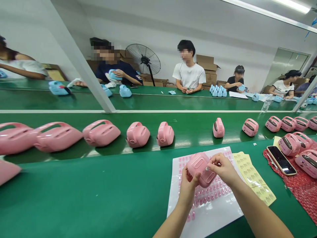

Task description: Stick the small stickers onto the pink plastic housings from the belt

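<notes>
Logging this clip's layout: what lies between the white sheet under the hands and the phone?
In the head view, right of the white sheet come yellow sheets, green tabletop, then red wrap with a thin pale item beside the phone.

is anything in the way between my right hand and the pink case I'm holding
Nothing visible blocks the right hand: it is right at the pink case, held by the left hand. A small white spot there is too small to identify.
</notes>
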A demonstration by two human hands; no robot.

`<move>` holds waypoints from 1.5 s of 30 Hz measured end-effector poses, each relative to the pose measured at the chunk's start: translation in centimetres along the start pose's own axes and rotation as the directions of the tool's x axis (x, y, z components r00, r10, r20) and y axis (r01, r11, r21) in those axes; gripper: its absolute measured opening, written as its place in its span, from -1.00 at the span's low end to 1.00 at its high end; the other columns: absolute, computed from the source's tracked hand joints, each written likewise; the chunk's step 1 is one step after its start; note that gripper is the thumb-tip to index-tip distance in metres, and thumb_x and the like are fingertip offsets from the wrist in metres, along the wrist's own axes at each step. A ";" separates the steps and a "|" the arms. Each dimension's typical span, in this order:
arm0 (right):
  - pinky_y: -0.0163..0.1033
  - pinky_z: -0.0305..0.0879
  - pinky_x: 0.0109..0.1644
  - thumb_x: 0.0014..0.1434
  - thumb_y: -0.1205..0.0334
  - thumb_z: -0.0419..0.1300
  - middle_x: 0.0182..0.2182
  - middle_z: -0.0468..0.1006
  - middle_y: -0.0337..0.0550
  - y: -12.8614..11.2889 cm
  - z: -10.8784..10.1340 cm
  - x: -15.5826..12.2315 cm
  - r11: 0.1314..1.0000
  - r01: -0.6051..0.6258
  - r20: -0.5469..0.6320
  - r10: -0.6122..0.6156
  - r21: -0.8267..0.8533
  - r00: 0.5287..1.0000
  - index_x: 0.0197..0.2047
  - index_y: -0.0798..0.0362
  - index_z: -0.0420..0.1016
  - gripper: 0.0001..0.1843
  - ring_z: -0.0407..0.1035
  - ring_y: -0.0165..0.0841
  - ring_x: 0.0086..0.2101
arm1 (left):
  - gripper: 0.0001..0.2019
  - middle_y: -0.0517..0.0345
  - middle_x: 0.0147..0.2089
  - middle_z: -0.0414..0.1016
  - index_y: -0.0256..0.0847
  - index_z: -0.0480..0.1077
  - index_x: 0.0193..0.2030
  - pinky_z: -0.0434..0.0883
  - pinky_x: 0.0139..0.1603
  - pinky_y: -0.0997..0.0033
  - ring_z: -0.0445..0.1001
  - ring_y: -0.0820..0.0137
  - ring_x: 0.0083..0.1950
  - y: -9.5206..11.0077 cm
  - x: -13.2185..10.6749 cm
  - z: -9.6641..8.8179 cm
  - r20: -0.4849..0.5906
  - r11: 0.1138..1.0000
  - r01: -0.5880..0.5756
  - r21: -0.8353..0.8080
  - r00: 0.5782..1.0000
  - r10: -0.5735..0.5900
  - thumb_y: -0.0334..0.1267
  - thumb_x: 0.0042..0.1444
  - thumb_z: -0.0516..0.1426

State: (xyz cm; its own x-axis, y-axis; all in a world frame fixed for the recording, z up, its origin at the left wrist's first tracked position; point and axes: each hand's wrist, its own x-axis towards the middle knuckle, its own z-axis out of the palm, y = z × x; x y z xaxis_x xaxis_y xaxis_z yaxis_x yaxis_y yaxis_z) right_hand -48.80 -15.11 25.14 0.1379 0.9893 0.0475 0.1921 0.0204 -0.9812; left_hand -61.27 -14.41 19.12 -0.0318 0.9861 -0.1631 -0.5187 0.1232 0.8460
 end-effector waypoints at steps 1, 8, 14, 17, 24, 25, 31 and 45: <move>-0.24 0.20 -0.28 -0.16 0.28 0.20 -0.47 0.22 -0.27 0.0 0.0 0.0 1.000 0.004 -0.003 -0.004 -0.017 1.000 -0.58 0.06 0.37 -0.92 0.18 -0.42 -0.44 | -0.32 0.02 -0.18 0.46 -0.18 0.32 -0.14 0.44 -0.36 0.27 0.45 0.12 -0.15 0.0 0.0 0.0 -0.011 1.000 -0.011 -0.004 1.000 0.011 0.02 -0.47 0.35; -0.23 0.28 -0.32 -0.04 0.32 0.11 -0.39 0.24 -0.18 0.6 1.4 -0.9 0.950 0.244 -0.109 -0.268 -0.193 0.957 -0.54 0.04 0.31 -0.92 0.23 -0.38 -0.41 | -0.39 0.02 -0.12 0.43 -0.17 0.30 -0.13 0.46 -0.32 0.28 0.44 0.14 -0.09 0.4 -0.2 -0.3 0.019 0.999 0.049 0.020 0.999 -0.049 -0.09 -0.40 0.36; -0.28 0.30 -0.34 0.03 0.26 0.07 -0.33 0.30 -0.14 1.2 1.3 -0.7 0.932 0.356 -0.094 -0.361 -0.069 0.928 -0.46 0.02 0.31 -0.94 0.30 -0.37 -0.34 | -0.54 0.17 -0.30 0.47 -0.15 0.36 -0.23 0.47 -0.30 0.28 0.46 0.19 -0.16 1.3 0.0 0.0 -0.015 0.992 0.104 -0.074 0.994 -0.105 -0.08 -0.33 0.31; -0.30 0.29 -0.32 0.01 0.21 0.09 -0.32 0.37 -0.16 2.0 -2.7 1.0 0.963 0.200 -0.210 -0.237 -0.182 0.949 -0.46 0.02 0.34 -0.91 0.32 -0.38 -0.32 | -0.57 0.17 -0.33 0.52 -0.13 0.40 -0.19 0.47 -0.28 0.18 0.48 0.16 -0.20 2.6 0.3 0.1 -0.014 0.965 0.156 -0.213 0.987 -0.163 -0.11 -0.29 0.26; -0.30 0.19 -0.41 -0.07 0.25 0.11 -0.53 0.35 -0.20 7.2 -11.9 4.1 0.841 -0.246 -0.458 -0.003 -0.482 0.889 -0.65 0.06 0.32 -0.82 0.30 -0.34 -0.46 | -0.61 0.05 -0.13 0.52 -0.06 0.37 -0.04 0.45 -0.26 -0.05 0.47 0.08 -0.15 3.5 1.6 -1.5 0.154 0.887 0.281 -0.367 0.959 -0.240 -0.14 -0.08 0.15; -0.30 0.19 -0.40 -0.09 0.28 0.12 -0.52 0.34 -0.20 7.9 -12.0 4.2 0.824 -0.255 -0.460 -0.007 -0.506 0.888 -0.66 0.06 0.32 -0.83 0.30 -0.35 -0.45 | -0.61 0.06 -0.09 0.51 -0.04 0.36 -0.02 0.45 -0.25 -0.07 0.47 0.08 -0.14 3.2 1.7 -1.8 0.149 0.885 0.275 -0.376 0.960 -0.235 -0.14 -0.06 0.14; -0.20 0.20 -0.26 -0.10 0.47 0.15 -0.36 0.34 -0.08 9.7 -11.1 4.2 0.742 -0.187 -0.390 -0.108 -0.644 0.915 -0.51 0.03 0.43 -0.86 0.30 -0.23 -0.29 | -0.51 0.04 -0.07 0.49 0.00 0.29 0.06 0.47 -0.28 0.06 0.47 0.08 -0.12 2.0 2.9 -3.3 0.179 0.800 0.292 -0.524 0.956 -0.231 -0.04 -0.07 0.14; -0.18 0.29 -0.15 -0.06 0.42 0.18 -0.31 0.40 -0.16 8.0 0.5 7.8 0.770 0.271 0.089 -0.271 -0.578 0.959 -0.23 -0.02 0.50 -0.72 0.33 -0.29 -0.26 | -0.46 -0.03 -0.17 0.53 -0.11 0.30 0.06 0.50 -0.43 0.27 0.51 0.15 -0.22 1.7 3.4 -3.4 0.081 0.769 0.234 -0.595 0.969 -0.232 0.12 -0.02 0.03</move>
State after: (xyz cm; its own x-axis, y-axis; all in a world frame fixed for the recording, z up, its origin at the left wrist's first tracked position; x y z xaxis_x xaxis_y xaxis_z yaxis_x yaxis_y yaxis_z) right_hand -46.71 -7.12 17.58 -0.0065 0.9557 0.2944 0.7470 0.2004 -0.6339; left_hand -65.14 -11.26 18.33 0.1587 0.9363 -0.3134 -0.9147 0.2589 0.3103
